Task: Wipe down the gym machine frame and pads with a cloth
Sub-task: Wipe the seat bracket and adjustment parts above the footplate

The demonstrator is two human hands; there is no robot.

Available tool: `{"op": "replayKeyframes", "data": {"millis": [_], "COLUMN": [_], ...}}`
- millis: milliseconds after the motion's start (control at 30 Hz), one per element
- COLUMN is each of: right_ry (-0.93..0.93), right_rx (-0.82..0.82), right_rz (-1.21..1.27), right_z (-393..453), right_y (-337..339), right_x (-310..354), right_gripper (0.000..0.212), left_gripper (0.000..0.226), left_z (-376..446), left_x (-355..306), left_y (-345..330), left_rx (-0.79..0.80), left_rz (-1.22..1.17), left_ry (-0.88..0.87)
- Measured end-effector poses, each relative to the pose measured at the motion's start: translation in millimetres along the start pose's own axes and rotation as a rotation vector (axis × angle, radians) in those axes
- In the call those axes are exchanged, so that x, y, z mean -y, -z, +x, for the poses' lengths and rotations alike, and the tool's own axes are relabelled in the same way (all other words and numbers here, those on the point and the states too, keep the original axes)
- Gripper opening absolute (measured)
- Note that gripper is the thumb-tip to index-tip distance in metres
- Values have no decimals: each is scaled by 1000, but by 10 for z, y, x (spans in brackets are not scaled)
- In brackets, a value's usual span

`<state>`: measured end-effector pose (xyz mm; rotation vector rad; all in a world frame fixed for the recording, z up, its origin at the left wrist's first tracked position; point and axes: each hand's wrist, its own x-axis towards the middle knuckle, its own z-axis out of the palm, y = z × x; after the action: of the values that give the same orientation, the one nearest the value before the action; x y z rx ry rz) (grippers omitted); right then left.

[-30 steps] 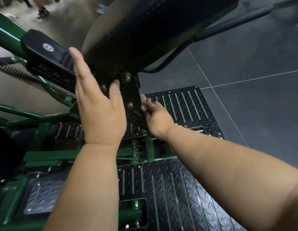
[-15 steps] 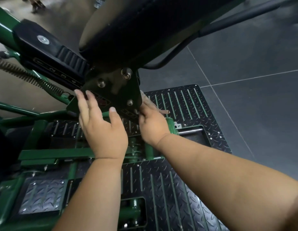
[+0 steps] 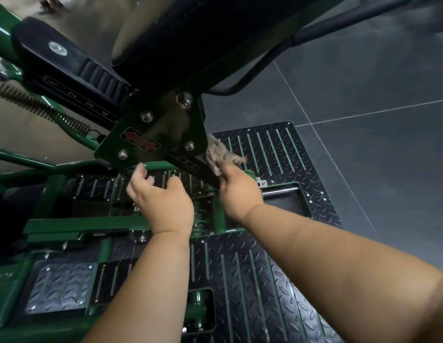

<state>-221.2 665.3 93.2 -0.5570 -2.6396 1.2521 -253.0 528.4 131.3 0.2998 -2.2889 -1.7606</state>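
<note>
A green gym machine frame [image 3: 87,222] fills the left and centre. Its black pad [image 3: 203,33] hangs above, and a green bracket plate [image 3: 163,129] with bolts and a red arrow sticker sits under it. My right hand [image 3: 236,191] grips a beige cloth [image 3: 219,157] and presses it against the black bar at the bracket's lower right edge. My left hand [image 3: 161,199] hovers just below the bracket with its fingers loosely curled, holding nothing.
Black diamond-tread foot plates [image 3: 265,149] lie below and ahead of my hands. A coil spring [image 3: 39,108] stretches across the left. A black handle bar [image 3: 302,38] curves off to the upper right. Dark floor tiles [image 3: 364,95] spread to the right.
My left hand has come off the bracket and dropped below it, its fingers now curled. My right hand with the cloth has slid down along the black bar.
</note>
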Motion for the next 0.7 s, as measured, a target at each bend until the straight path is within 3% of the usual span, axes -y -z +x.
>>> {"op": "replayKeyframes", "data": {"millis": [100,267,467,600,700], "right_ry": [-28,-198,29,41,-2], "right_rx": [-16,-245,37,60,-75], "right_rz": [-141,74,146,-9,95], "right_z": [-95,89,206,-87,57], "right_y": [110,223,66,194,292], "right_x": [-253,-162,58,-196,-166], "right_gripper": [59,53,47,45,49], "left_gripper": [63,63,54,52,43], "left_z": [76,153,167,257,259], "left_x": [107,212,203,273,298], "left_y": [-39,-179,-259,-202,-202], "left_rx": [113,270,333,320,328], "left_rz": [-33,-26,-64,-32,-54], "left_ry": [86,131,127,141,143]}}
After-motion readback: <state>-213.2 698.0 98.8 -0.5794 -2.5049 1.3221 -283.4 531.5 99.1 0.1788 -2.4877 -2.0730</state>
